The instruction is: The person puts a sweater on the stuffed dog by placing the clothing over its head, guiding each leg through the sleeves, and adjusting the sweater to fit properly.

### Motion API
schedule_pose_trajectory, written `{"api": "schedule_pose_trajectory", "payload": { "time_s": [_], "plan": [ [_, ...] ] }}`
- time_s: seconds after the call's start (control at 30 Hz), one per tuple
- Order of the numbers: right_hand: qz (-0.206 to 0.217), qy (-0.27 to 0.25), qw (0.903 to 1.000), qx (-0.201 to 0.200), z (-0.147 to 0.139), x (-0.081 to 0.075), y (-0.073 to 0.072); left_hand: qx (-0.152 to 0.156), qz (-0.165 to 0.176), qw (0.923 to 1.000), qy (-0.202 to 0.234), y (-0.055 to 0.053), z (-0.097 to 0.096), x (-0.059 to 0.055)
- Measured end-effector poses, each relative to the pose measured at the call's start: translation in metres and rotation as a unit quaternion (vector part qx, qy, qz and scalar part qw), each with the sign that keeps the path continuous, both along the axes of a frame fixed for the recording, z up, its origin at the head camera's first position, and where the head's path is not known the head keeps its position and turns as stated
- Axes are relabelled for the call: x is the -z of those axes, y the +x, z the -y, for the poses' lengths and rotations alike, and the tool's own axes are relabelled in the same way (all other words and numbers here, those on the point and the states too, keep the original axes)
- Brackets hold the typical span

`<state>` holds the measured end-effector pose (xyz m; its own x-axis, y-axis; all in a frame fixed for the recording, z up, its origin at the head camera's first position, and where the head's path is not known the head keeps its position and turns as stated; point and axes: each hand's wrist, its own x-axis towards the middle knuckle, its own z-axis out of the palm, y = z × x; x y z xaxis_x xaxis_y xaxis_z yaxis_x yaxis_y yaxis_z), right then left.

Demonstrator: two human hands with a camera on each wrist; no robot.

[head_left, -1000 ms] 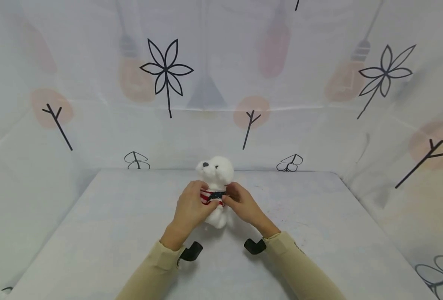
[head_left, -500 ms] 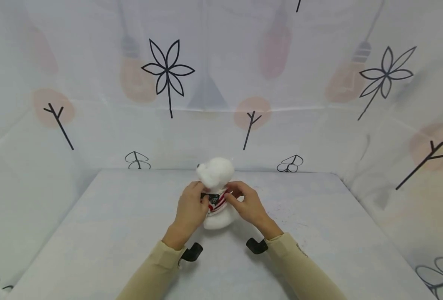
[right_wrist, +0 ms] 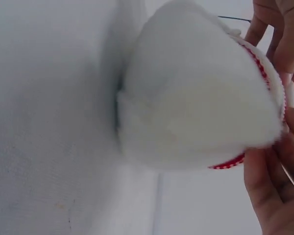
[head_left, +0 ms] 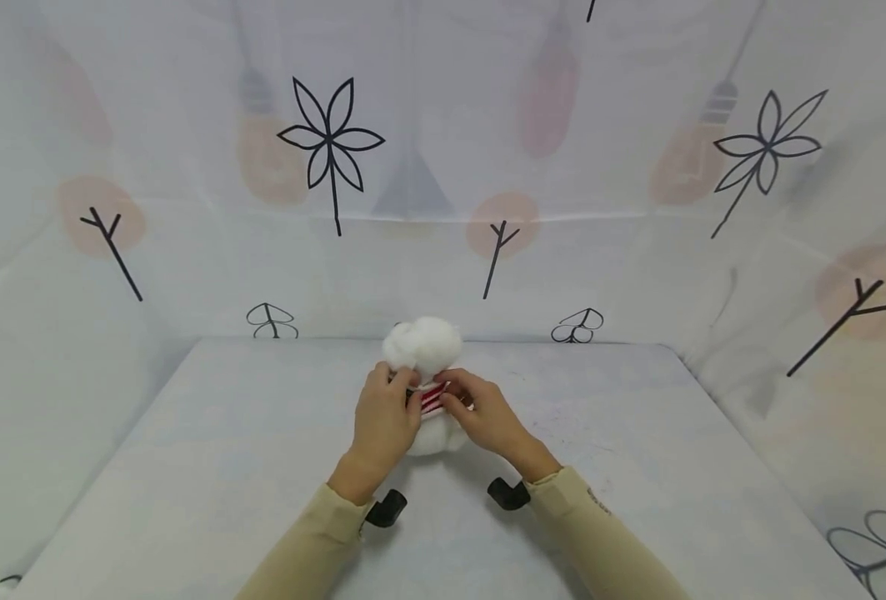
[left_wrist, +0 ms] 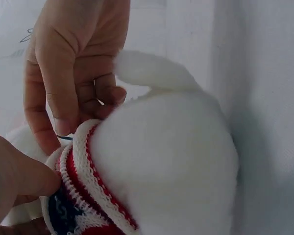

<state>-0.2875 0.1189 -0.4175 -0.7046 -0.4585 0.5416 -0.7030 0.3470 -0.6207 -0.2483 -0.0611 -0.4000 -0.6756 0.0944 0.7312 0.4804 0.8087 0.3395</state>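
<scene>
A white plush dog sits upright on the table, the back of its head toward the head camera and its face hidden. It wears a knitted sweater with red and white stripes and a dark blue patch. From the left side, my left hand pinches the sweater, its thumb near the stripes. My right hand holds the sweater's right side with thumb and fingers. In the left wrist view the knitted hem circles the plush body, and a stubby white part juts out beside the right hand's fingers.
A pale cloth-covered table spreads around the dog. Behind it hangs a white cloth backdrop printed with flowers and lamps. Black curved pieces stick out at both wrists beneath the beige sleeves.
The plush dog has been turned about on the spot, from its face and front showing to its back. Both hands have stayed at its sides, their fingers shifting on the sweater.
</scene>
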Motion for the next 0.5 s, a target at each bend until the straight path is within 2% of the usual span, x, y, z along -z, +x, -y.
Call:
{"api": "schedule_pose_trajectory", "payload": {
  "time_s": [0.1,0.23,0.33,0.5],
  "plan": [
    [-0.042,0.007,0.9989,0.02,0.0,0.002,-0.004,0.003,0.007,0.9999,0.013,-0.002,0.002,0.001],
    [-0.036,0.008,0.9991,0.019,-0.003,0.004,-0.008,0.02,0.013,0.9994,0.026,-0.005,0.005,0.001],
    [-0.027,-0.005,0.9995,0.018,-0.007,0.004,-0.01,0.056,0.017,0.9975,0.04,-0.007,0.007,0.0],
    [-0.068,-0.035,0.997,0.014,-0.01,0.004,-0.011,0.118,0.047,0.9888,0.079,-0.013,0.016,0.002]
  ]
}}
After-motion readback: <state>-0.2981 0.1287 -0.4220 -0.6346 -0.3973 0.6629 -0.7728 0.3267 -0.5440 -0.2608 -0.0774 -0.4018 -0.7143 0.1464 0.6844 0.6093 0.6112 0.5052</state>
